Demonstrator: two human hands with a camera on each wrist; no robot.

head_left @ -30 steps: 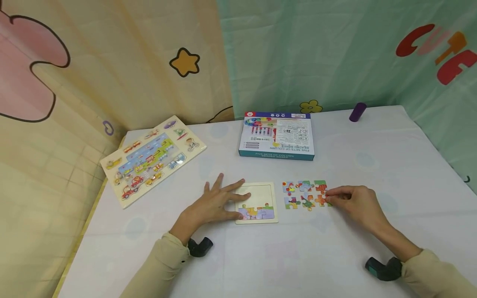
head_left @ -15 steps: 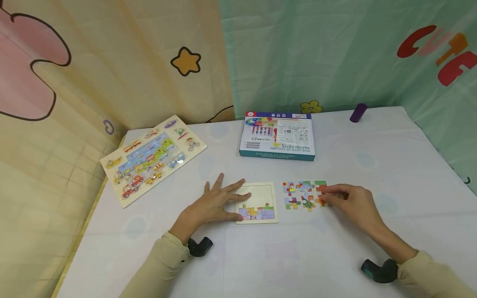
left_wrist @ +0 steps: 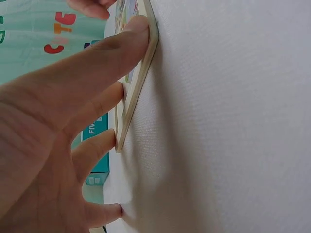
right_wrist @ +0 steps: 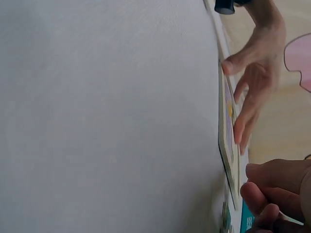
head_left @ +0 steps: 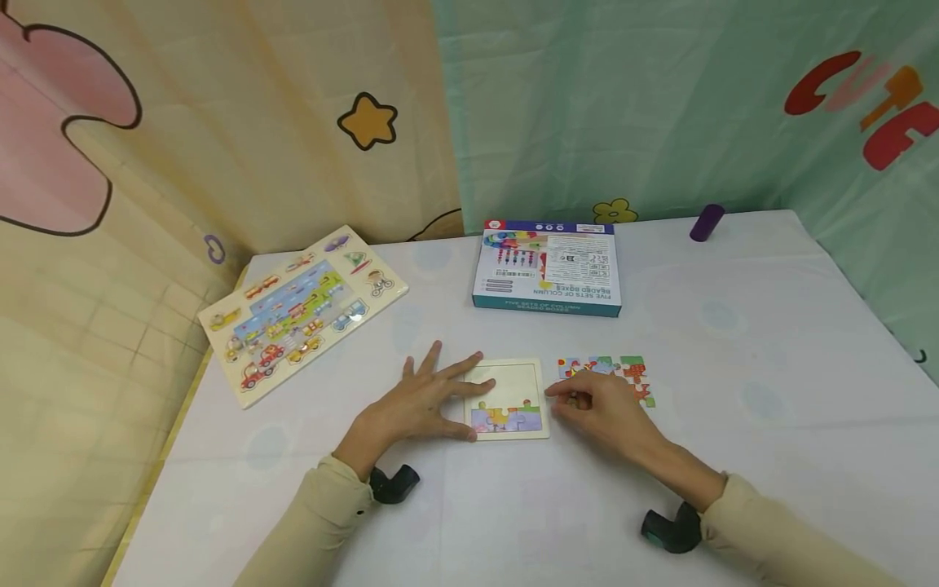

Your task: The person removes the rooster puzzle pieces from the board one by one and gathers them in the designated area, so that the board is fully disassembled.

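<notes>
My left hand (head_left: 418, 408) lies with fingers spread over the left side of a small wooden puzzle tray (head_left: 544, 399). Its thumb touches the tray's near left corner; in the left wrist view the thumb (left_wrist: 136, 31) presses on the rim. Joined puzzle pieces (head_left: 506, 420) fill the tray's near part, and bare board shows behind them. Just off the tray's right edge is my right hand (head_left: 605, 412), thumb and fingertips close together. No piece shows between them, though small gaps are hidden. Loose puzzle pieces (head_left: 634, 371) lie beyond this hand, which covers some of them.
A boxed bead set (head_left: 546, 269) lies behind the tray. At the back left is a larger wrapped vehicle puzzle board (head_left: 301, 314). A purple cylinder (head_left: 707, 222) stands near the back right edge of the white-covered table (head_left: 513, 514). Printed curtains hang behind.
My right hand has moved left from the right-hand loose pieces to beside the tray's right edge. The lower right loose piece stays on the table. My left hand keeps its place on the tray.
</notes>
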